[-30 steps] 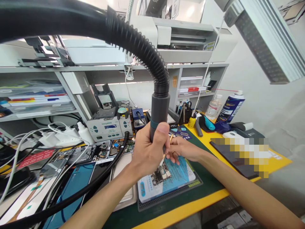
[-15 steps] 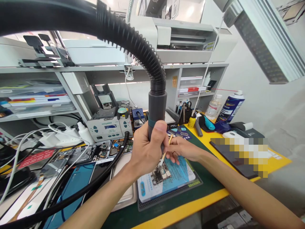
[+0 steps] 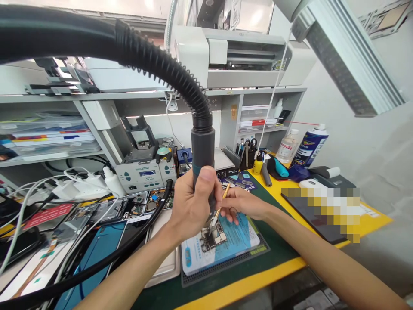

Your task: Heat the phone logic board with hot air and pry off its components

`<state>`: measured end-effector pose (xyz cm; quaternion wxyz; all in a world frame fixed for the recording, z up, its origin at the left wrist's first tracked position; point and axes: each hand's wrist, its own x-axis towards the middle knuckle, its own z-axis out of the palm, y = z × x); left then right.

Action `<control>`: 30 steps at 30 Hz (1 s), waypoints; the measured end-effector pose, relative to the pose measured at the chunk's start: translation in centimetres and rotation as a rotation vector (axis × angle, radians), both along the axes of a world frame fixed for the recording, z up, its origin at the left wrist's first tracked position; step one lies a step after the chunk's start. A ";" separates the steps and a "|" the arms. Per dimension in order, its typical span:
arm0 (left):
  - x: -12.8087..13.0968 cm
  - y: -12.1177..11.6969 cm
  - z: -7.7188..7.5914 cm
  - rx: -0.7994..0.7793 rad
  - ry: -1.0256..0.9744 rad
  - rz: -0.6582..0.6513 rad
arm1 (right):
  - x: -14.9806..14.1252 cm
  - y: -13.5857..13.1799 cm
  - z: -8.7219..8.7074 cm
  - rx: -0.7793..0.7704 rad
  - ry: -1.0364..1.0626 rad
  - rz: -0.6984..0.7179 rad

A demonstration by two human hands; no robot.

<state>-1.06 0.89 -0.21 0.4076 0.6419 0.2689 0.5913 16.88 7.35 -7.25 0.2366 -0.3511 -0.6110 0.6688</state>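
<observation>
My left hand [image 3: 192, 207] is wrapped round the dark handle of a hot air gun [image 3: 203, 148], held upright with its nozzle end down over a phone circuit board [image 3: 220, 237]. A ribbed black hose [image 3: 171, 64] runs from its top to the upper left. Between the fingers of my right hand [image 3: 245, 202] is a slim brush [image 3: 222, 201] with a gold handle and a white tip. That tip points down at the board and seems to touch it. The board lies on a blue and white pad [image 3: 240, 241], and part of it is behind my left hand.
A grey rework station [image 3: 146, 174] stands at the back left. Phone parts and a blue phone back [image 3: 97, 254] lie to the left. On the right are a spray can [image 3: 309, 146], a clear bottle [image 3: 287, 146] and a dark tablet-like panel [image 3: 312, 217]. A lamp [image 3: 355, 64] hangs overhead.
The whole view has shifted slightly left. My left hand and the hot air gun have moved a little left over the board, and the brush with them. Both grips are the same.
</observation>
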 end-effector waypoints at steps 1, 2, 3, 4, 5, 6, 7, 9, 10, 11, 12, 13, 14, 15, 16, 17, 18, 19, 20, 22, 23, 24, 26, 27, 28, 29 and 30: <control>-0.1 0.0 0.0 0.004 0.001 0.005 | 0.0 0.0 0.0 -0.005 0.002 -0.001; -0.1 0.0 0.0 0.003 -0.003 0.007 | 0.0 0.0 0.0 -0.010 0.003 -0.004; -0.2 0.0 0.1 -0.003 -0.014 0.006 | 0.0 0.0 0.0 -0.014 0.003 -0.008; -0.2 0.1 0.1 -0.012 -0.032 0.004 | 0.0 0.0 0.0 -0.017 0.004 -0.013; -0.2 0.1 0.2 -0.021 -0.053 0.000 | 0.0 0.0 0.1 -0.016 0.002 -0.017; -0.2 0.1 0.3 -0.030 -0.071 -0.004 | 0.0 -0.1 0.1 -0.010 -0.003 -0.021; -0.2 0.2 0.4 -0.035 -0.084 -0.006 | -0.1 -0.1 0.2 -0.003 -0.007 -0.024; -0.2 0.4 0.4 -0.039 -0.091 0.010 | -0.2 -0.2 0.3 0.006 -0.013 -0.026; -0.1 0.5 0.4 -0.036 -0.090 0.027 | -0.2 -0.3 0.4 0.006 -0.014 -0.022; 0.0 0.6 0.3 -0.034 -0.091 0.046 | -0.2 -0.3 0.4 0.006 -0.013 -0.017; 0.1 0.7 0.2 -0.033 -0.095 0.063 | -0.2 -0.3 0.4 0.007 -0.011 -0.012; 0.2 0.8 0.1 -0.035 -0.104 0.083 | -0.2 -0.4 0.4 0.009 -0.008 -0.007; 0.3 0.8 -0.1 -0.037 -0.113 0.102 | -0.2 -0.4 0.4 0.014 -0.006 -0.004; 0.5 0.9 -0.3 -0.042 -0.121 0.120 | -0.1 -0.4 0.4 0.018 -0.004 -0.002; 0.6 1.0 -0.6 -0.048 -0.128 0.136 | -0.1 -0.3 0.3 0.022 -0.001 -0.001; 0.7 1.0 -0.9 -0.055 -0.135 0.148 | 0.0 -0.3 0.2 0.022 0.003 0.000; 0.8 1.0 -1.2 -0.064 -0.144 0.155 | 0.0 -0.2 0.1 0.020 0.008 0.003; 0.9 0.9 -1.4 -0.074 -0.154 0.157 | 0.1 -0.2 0.1 0.018 0.013 0.005; 0.9 0.8 -1.6 -0.084 -0.166 0.155 | 0.1 -0.1 0.0 0.016 0.017 0.007; 0.9 0.5 -1.9 -0.104 -0.190 0.145 | 0.1 -0.1 -0.1 0.009 0.023 0.008; 0.9 0.3 -2.0 -0.111 -0.205 0.134 | 0.1 -0.1 -0.1 0.004 0.023 0.007; 0.8 0.1 -2.0 -0.115 -0.221 0.118 | 0.0 -0.1 -0.1 -0.002 0.023 0.004; 0.7 -0.2 -2.0 -0.123 -0.254 0.076 | 0.0 -0.1 0.0 -0.015 0.022 -0.005; 0.7 -0.4 -2.0 -0.130 -0.268 0.053 | 0.0 -0.1 0.1 -0.023 0.022 -0.010; 0.6 -0.5 -2.0 -0.139 -0.276 0.031 | 0.0 -0.1 0.1 -0.031 0.023 -0.014; 0.6 -0.5 -2.1 -0.151 -0.279 0.013 | 0.0 -0.1 0.1 -0.039 0.025 -0.016; 0.5 -0.6 -2.1 -0.165 -0.282 0.000 | 0.0 0.0 0.0 -0.044 0.028 -0.016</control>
